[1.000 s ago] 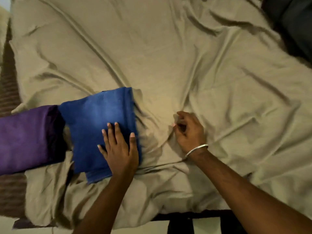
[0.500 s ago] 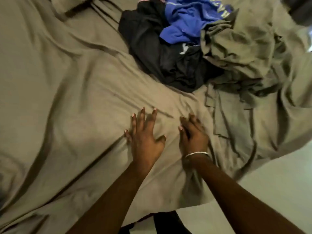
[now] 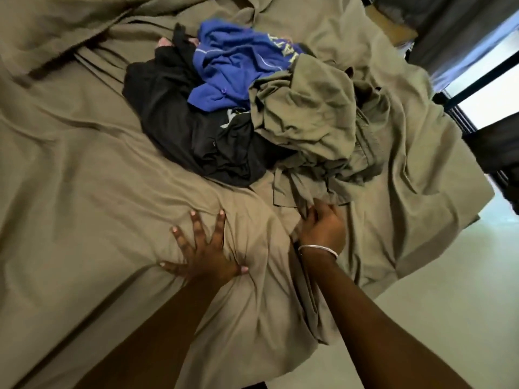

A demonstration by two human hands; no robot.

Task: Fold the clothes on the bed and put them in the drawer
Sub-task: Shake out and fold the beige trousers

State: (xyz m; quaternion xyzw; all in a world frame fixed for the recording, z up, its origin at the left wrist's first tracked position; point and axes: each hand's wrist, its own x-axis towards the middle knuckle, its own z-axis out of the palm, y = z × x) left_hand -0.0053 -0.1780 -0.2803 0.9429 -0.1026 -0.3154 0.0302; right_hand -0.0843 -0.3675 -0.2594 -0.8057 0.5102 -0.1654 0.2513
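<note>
The left hand [image 3: 203, 255] lies flat on the bed [image 3: 84, 169], fingers spread wide and holding nothing, well short of the clothes pile [image 3: 252, 108]. Best use, I judge: lean on it as a brace. Just right of it the right hand [image 3: 323, 228], with a bangle [image 3: 318, 247] at the wrist, has its fingers curled into the near hem of the olive garment [image 3: 306, 119], the pile's right-hand part. Draw that piece out alone, low and toward the bed's edge, so the black garment [image 3: 179, 119] and blue garment [image 3: 233, 66] beside it don't drag along. No drawer is in view.
</note>
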